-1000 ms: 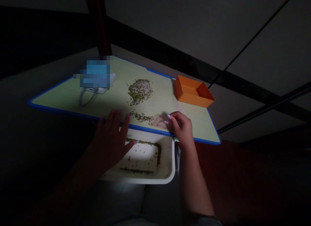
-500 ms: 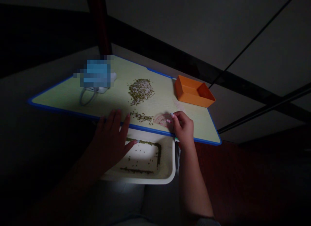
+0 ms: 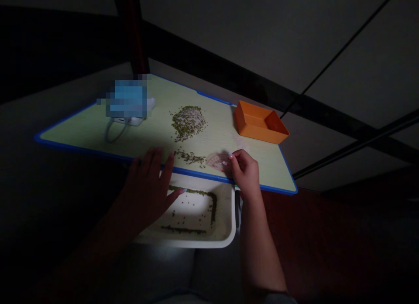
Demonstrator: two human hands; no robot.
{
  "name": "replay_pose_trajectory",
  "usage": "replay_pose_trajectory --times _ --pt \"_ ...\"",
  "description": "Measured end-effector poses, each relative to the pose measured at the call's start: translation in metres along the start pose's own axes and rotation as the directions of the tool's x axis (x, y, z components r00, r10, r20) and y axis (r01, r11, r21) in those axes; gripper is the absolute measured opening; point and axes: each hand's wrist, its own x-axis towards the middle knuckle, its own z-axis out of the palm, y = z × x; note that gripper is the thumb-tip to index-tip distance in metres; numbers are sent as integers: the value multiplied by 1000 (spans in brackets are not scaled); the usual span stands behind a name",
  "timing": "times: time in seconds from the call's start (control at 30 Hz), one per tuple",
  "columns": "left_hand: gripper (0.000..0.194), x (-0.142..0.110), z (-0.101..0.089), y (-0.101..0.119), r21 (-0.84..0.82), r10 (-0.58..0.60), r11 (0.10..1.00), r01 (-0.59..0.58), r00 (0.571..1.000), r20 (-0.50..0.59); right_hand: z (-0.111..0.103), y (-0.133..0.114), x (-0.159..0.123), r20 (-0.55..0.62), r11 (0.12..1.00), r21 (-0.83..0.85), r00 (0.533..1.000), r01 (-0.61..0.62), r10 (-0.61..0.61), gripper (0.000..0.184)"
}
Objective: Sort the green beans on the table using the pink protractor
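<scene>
My right hand (image 3: 246, 171) pinches the right end of a clear protractor (image 3: 217, 162) with pink marks, held at the table's near edge. Just left of the protractor lies a thin strip of small green beans (image 3: 190, 157). Behind it sits a larger pile of green beans mixed with whitish grains (image 3: 189, 122). My left hand (image 3: 149, 188) is open, its fingers spread over the blue table edge, above the left part of a white tray (image 3: 225, 238). Below the table edge, this tray has beans along its inner edges and a few scattered on its bottom.
An orange box (image 3: 260, 125) stands at the table's right rear, with pale grains (image 3: 241, 141) near its front left corner. A blurred-out blue and white device (image 3: 128, 99) with a looped cord is at the left. The pale tabletop (image 3: 75, 131) has a raised blue rim.
Both hands stay almost in place, the right still pinching the protractor. The whole view shifts very slightly; the bean piles look the same.
</scene>
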Motion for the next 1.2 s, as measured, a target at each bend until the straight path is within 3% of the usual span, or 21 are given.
replay_pose_trajectory --times 0.17,0.27,0.53,0.63,0.73,0.83,0.93,1.0,1.07,1.2 --pt "82 -1 4 -2 -4 5 1000 -5 1000 -14 0 -4 2 21 996 -88 1000 15 -13 22" --pt "82 -2 5 -3 7 8 1000 -8 1000 -26 2 -6 3 -7 981 -192 999 -35 34 22" --pt "80 -3 5 -3 5 15 1000 -14 999 -44 4 -5 6 -291 866 -410 941 -286 173 26" --pt "81 -3 6 -5 -8 14 1000 -14 999 -37 4 -5 4 -382 858 -408 912 -312 150 26" --pt "81 -3 7 -5 -12 15 1000 -16 999 -31 3 -3 3 -439 905 -297 885 -305 154 28" --pt "80 -2 9 -5 -4 16 1000 -16 999 -45 2 1 3 -364 955 -141 911 -261 195 29" --pt "81 -2 11 -5 17 25 1000 -24 998 -62 1 2 10 -169 976 -141 975 -167 143 28" --pt "81 -2 13 -7 29 39 999 -37 996 -83 1 0 18 -60 954 -282 995 -99 85 25" --pt "80 -2 16 -9 37 53 998 -49 992 -117 -1 -3 29 -6 874 -481 998 -59 64 22" --pt "76 0 22 -14 36 82 996 -77 982 -168 -10 -4 49 -13 699 -707 991 -106 136 26"
